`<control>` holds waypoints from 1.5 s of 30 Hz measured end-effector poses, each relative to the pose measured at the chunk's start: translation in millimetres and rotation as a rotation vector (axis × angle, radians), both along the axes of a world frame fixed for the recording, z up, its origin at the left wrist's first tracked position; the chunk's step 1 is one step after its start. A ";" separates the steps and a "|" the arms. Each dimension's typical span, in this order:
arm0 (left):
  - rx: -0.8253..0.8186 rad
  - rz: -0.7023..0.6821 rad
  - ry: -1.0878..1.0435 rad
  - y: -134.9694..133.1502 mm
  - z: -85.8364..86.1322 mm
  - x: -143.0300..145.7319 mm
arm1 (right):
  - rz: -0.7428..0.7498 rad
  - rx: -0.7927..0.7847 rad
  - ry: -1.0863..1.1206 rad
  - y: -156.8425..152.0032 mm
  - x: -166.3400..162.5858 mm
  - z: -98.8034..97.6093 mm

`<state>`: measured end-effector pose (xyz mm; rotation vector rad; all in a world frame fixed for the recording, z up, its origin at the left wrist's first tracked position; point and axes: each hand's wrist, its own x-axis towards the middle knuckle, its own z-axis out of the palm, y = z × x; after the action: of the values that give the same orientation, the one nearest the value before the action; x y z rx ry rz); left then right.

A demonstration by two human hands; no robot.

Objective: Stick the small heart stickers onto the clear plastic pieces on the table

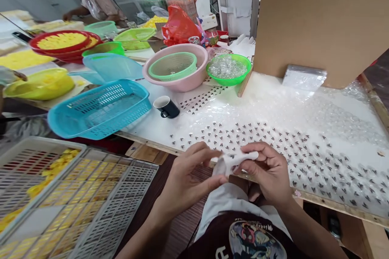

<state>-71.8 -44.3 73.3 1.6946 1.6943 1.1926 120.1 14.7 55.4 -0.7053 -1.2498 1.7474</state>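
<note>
In front of my lap, both hands are at a small, soft white piece [234, 161] with dark marks on it; its kind is not clear. My right hand [270, 172] pinches its right end between thumb and curled fingers. My left hand [194, 174] has thumb and forefinger around its left, more see-through end, with the forefinger smeared by motion. Just beyond the hands, many small dark insect-like shapes [240, 133] lie in rows under or on clear film on the white tabletop [261, 99].
A black mug [167, 107] lies tipped beside a blue basket [100, 111]. Behind are a pink basin [179, 85] and a green bowl [229, 79] of clear pieces. Cardboard [319, 20] stands at right; crates [91, 194] with yellow pieces sit lower left. Another person [103, 4] works at upper left.
</note>
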 end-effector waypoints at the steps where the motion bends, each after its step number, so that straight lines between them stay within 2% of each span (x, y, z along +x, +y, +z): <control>1: 0.014 -0.010 0.003 -6.7 1.8 0.5 | 0.044 -0.045 0.020 -3.5 -1.3 3.4; 3: 0.049 -0.045 -0.039 -14.4 2.6 3.6 | 0.102 -0.101 0.050 -7.9 -6.3 3.9; 5: 0.048 -0.060 -0.104 -14.9 -3.2 8.9 | 0.082 -0.133 0.052 -8.6 -13.5 -5.1; 9: 0.003 0.057 -0.196 -3.5 -33.9 17.3 | -0.049 -0.180 -0.066 -4.3 -25.6 -37.3; 11: -0.021 0.103 -0.242 3.0 -51.5 17.4 | -0.054 -0.179 -0.159 -1.7 -27.2 -50.5; 14: -0.063 0.126 -0.299 10.5 -71.1 13.5 | -0.037 -0.113 -0.288 2.2 -25.5 -61.0; 16: -0.087 0.141 -0.325 14.4 -78.8 10.5 | -0.079 -0.034 -0.342 5.4 -23.7 -64.7; 19: -0.119 0.164 -0.346 18.8 -84.9 7.9 | -0.131 0.064 -0.380 11.3 -22.0 -69.9; 23: -0.106 0.188 -0.337 22.7 -90.5 6.1 | -0.115 0.119 -0.425 18.9 -22.4 -75.3; 29: -0.040 0.168 -0.297 26.0 -100.3 -0.1 | -0.064 0.106 -0.498 27.7 -26.7 -78.4; 38: -0.081 0.190 -0.339 27.4 -110.5 -6.6 | 0.019 0.119 -0.582 32.8 -29.3 -84.7; 42: -0.076 0.195 -0.338 26.9 -114.4 -8.0 | -0.012 0.226 -0.624 34.0 -30.3 -85.0; 45: -0.085 0.201 -0.334 26.4 -116.0 -8.4 | -0.066 0.389 -0.670 33.3 -30.9 -85.3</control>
<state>-80.2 -17.8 -42.6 1.2160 1.7039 1.3843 89.2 48.0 -29.9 -1.1241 -1.9187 1.1802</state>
